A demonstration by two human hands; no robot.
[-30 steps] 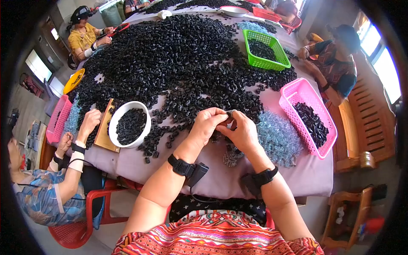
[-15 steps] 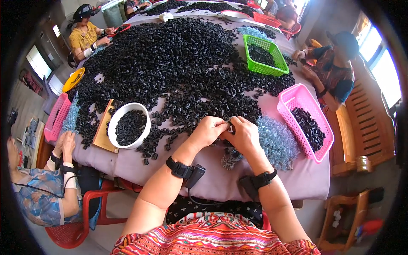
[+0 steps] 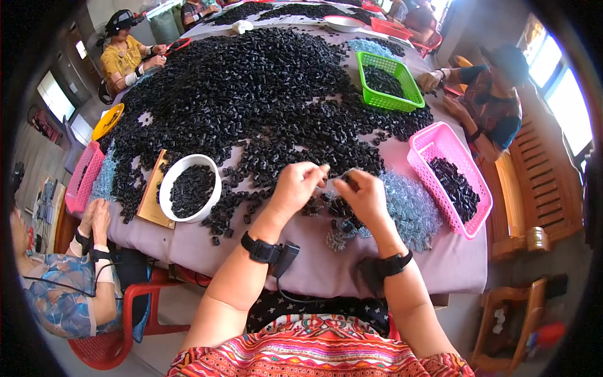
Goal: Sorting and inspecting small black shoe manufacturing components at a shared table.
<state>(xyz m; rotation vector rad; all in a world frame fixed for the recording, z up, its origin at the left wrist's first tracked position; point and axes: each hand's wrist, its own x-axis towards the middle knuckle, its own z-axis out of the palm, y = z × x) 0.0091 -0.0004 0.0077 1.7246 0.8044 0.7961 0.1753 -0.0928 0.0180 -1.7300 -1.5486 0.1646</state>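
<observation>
Black it is: a small piece [image 3: 323, 181] is pinched by the left hand [image 3: 298, 188], fingertips closed, inward from the table's near edge; the right hand [image 3: 366, 196] is held half-curled alongside, contents hidden.

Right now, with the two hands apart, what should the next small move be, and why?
Perhaps move the right hand to the heap of clear, bluish coiled pieces: it is beside that heap and apart from the left hand. Whether either hand holds a piece is unclear.
</observation>
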